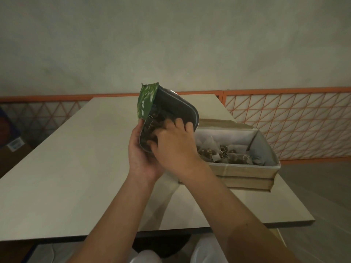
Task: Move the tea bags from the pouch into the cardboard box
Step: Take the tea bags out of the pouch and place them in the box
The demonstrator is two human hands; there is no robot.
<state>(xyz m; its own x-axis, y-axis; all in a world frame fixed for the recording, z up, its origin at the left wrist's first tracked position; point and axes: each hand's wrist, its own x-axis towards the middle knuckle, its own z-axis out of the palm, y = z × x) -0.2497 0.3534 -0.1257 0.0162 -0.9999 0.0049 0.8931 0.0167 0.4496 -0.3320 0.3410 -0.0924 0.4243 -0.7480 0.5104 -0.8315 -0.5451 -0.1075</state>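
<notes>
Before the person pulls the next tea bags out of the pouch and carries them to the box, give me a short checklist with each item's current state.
1. Pouch supported: ok, the left hand grips it from below and behind, mouth open toward the camera.
2. Right hand inside the pouch mouth: ok, its fingers reach in among the contents.
3. Tea bags actually pinched: cannot tell, the fingertips are hidden inside.
4. Cardboard box open and within reach: ok, it sits on the table just to the right of the hands.
5. Room in the box: ok, tea bags cover only the bottom.
6. Tea bags left in the pouch: ok, dark contents show inside.
</notes>
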